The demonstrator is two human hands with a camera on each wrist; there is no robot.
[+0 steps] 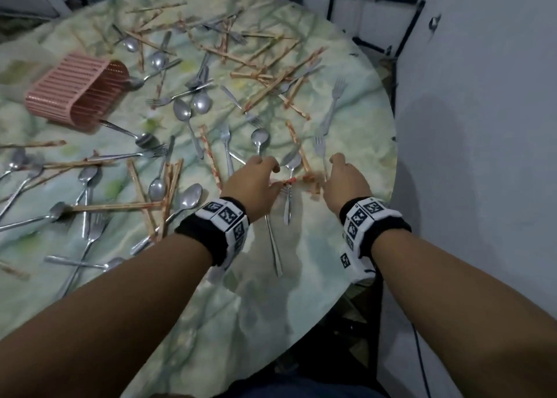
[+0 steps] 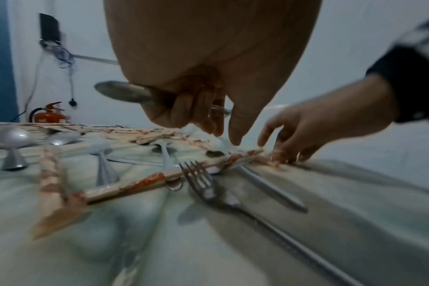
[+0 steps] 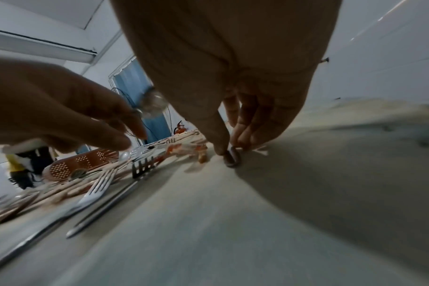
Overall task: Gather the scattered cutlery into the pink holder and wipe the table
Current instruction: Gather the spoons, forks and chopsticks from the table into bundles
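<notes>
Spoons, forks and patterned chopsticks lie scattered over a round table [image 1: 331,277] with a green marbled cloth. The pink holder [image 1: 75,90] lies on its side at the far left, its mouth towards the cutlery. My left hand [image 1: 271,171] hovers near the right front edge, fingers curled round the handle of a spoon [image 2: 120,92]. My right hand [image 1: 327,176] is just to its right and pinches the handle end of a fork [image 3: 232,158] against the cloth. A chopstick [image 1: 291,181] lies between the two hands, beside another fork [image 2: 201,183].
The table's right edge [image 1: 391,171] runs close behind my right hand, with a white wall [image 1: 482,126] beyond it. A dark metal frame [image 1: 376,21] stands at the back right. Several spoons and chopsticks crowd the left front of the table.
</notes>
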